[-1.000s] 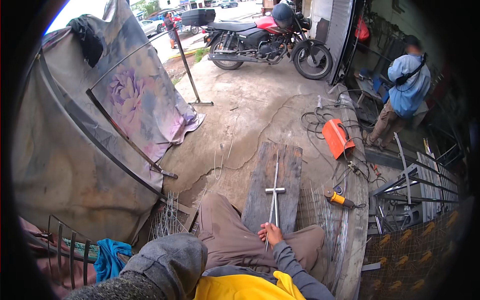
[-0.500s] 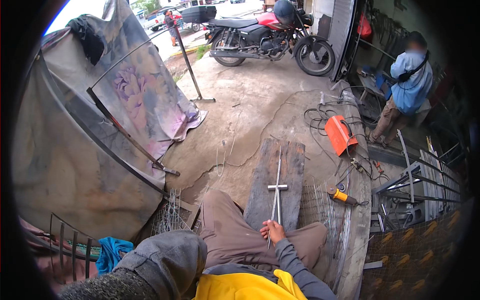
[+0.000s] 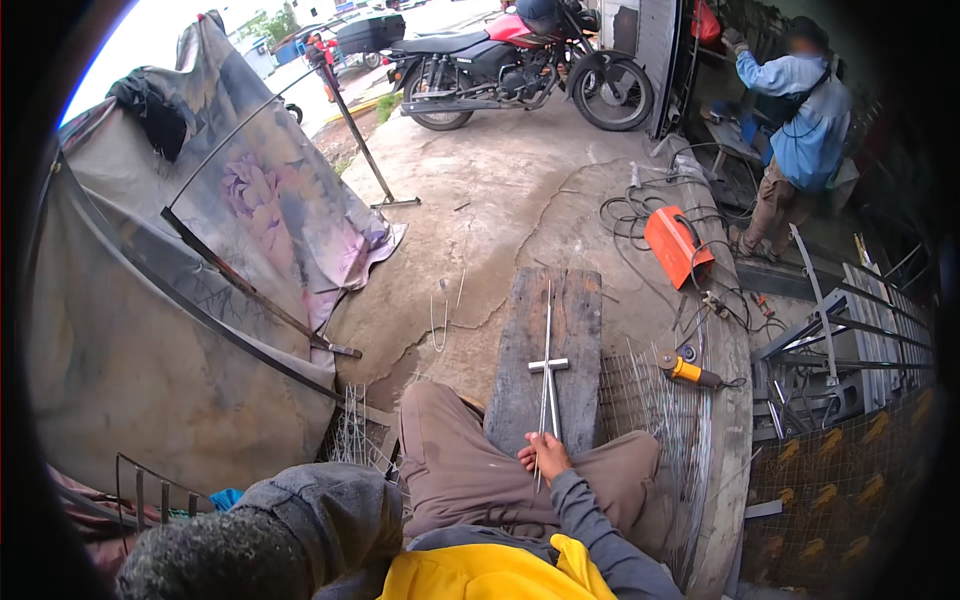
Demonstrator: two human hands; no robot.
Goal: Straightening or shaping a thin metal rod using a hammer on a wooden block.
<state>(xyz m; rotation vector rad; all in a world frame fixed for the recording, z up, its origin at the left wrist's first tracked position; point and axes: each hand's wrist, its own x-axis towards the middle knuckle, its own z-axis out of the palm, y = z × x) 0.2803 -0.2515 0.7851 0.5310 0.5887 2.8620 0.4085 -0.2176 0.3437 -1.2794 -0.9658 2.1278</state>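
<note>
My right hand [image 3: 544, 455] is closed around the near end of a thin metal rod [image 3: 549, 318] over my lap. The rod reaches away along a worn wooden board [image 3: 580, 310]. A metal hammer [image 3: 556, 405] with a crosswise head lies on that board, and the rod passes across its head. Its handle points back toward my right hand; whether the fingers also touch it, I cannot tell. A grey sleeve on my left arm [image 3: 320, 515] fills the lower left, with a dark fuzzy shape beside it. My left hand is out of the picture.
Thin wire lengths [image 3: 655, 410] lie right of the board, near a yellow angle grinder [image 3: 690, 371]. An orange machine [image 3: 678, 246] with cables stands beyond. Hanging cloth [image 3: 200, 330] and a metal frame border the left. A motorcycle [image 3: 500, 75] is ahead; another person [image 3: 800, 130] stands right.
The view has shifted slightly. My left sleeve has moved a little and covers more of the blue cloth. The person at right has raised an arm. My right hand keeps its grip.
</note>
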